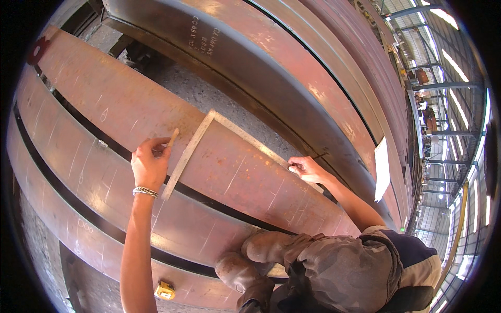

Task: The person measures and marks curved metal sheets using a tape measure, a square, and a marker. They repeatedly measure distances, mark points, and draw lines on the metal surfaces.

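Left hand (148, 166) grip on marking stick (171, 139) — right hand (308, 169) pinning steel square (209, 136) on rusty plate (104, 104).

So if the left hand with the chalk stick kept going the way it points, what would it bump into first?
Probably the metal square. The left hand aims its marking stick up and right, and the square's long arm lies right beside the tip on the rusty steel plate.

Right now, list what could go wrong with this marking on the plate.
The steel square is pinned only at its far end by the right hand, so it may pivot and skew the line. The left hand holds its marker away from the blade. The boots rest on a narrow rusty plate beside a gap: a slip is possible.
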{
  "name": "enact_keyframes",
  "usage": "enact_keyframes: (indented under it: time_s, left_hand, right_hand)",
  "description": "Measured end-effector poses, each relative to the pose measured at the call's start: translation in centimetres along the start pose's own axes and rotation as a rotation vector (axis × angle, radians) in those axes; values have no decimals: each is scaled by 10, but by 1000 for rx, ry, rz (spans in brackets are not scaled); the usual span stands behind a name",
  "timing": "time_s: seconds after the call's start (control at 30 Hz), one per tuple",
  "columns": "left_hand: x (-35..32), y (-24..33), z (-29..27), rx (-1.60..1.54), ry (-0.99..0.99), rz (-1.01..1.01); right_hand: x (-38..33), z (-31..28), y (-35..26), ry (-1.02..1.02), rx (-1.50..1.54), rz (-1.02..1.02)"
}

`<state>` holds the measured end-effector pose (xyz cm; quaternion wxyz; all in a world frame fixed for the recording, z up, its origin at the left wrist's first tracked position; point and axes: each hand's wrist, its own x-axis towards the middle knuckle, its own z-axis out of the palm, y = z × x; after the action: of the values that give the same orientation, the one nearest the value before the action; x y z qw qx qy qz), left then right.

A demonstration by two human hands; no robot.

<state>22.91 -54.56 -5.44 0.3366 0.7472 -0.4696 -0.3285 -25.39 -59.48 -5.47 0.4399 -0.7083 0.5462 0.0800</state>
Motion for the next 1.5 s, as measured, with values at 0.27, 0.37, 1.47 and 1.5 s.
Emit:
enact_keyframes:
  time_s: [0.27,0.37,1.47,1.5]
  left_hand:
    - [10,29,37,210,31,255]
    - [12,34,44,278,35,293]
    - [-23,7,-91,304,167,210]
    - [-24,9,-108,236,222,188]
  right_hand:
    - [1,1,-1,11,-11,-7]
    - [0,0,-2,6,-13,4]
    - [11,10,-22,156,121,34]
    - [15,10,-28,177,185,42]
